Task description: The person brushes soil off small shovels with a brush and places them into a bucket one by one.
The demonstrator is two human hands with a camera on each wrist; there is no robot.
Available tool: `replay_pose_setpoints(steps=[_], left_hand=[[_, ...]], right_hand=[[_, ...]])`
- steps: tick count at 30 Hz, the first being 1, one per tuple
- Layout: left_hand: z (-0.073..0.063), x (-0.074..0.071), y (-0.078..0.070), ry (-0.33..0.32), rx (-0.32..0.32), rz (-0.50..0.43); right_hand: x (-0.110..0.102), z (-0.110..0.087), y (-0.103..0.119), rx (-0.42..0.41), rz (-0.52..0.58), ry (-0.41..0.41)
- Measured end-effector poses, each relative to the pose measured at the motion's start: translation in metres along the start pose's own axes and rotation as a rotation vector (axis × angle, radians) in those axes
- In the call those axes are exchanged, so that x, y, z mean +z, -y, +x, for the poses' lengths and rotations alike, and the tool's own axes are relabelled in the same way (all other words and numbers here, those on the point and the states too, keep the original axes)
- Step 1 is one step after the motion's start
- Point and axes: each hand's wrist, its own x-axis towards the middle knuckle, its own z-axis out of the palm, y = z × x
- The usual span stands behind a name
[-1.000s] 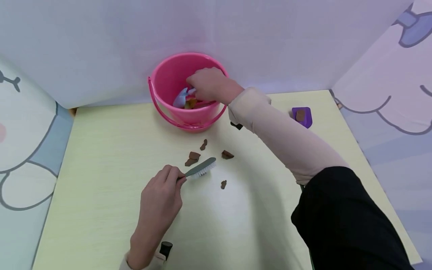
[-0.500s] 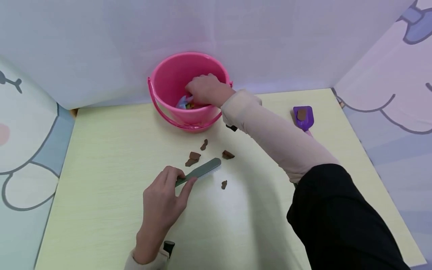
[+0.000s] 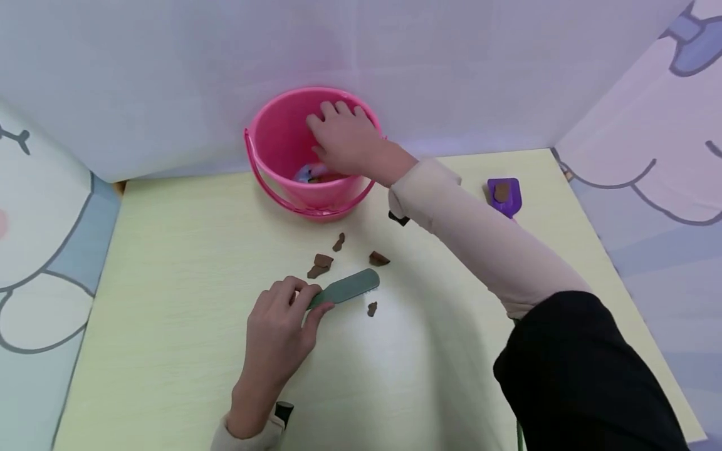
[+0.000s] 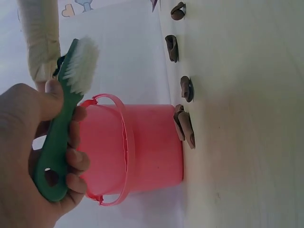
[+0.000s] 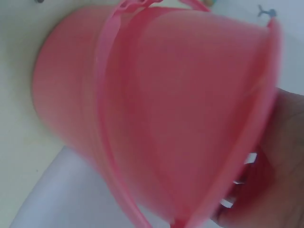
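My left hand grips a green brush by its handle, low over the table. In the left wrist view, my fingers and thumb wrap the handle and the white bristles show. My right hand is inside the mouth of the pink bucket, fingers spread apart, with nothing seen between them. Below it lie a light-blue item and other colourful things, mostly covered by the hand. The bucket's near wall hides much of that hand in the right wrist view.
Several brown pieces lie on the table between the bucket and the brush. A purple scoop with a brown piece in it lies at the right. The bucket's handle hangs down in front. A pale wall stands behind.
My right hand has risen inside the bucket and its fingers have spread. In my left hand the brush has turned bristles-down and shifted slightly right.
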Motion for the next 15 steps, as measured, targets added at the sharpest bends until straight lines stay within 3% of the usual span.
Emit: replay_pose_setpoints(steps=[8,15], left_hand=[[0.001,0.002,0.002,0.090,-0.030,0.065],[0.001,0.006,0.003,0.114,-0.082,0.048]], right_hand=[[0.002,-0.072,-0.017,0.040,0.188,-0.278],[0.034,-0.142,-0.051,0.075,0.316,-0.457]])
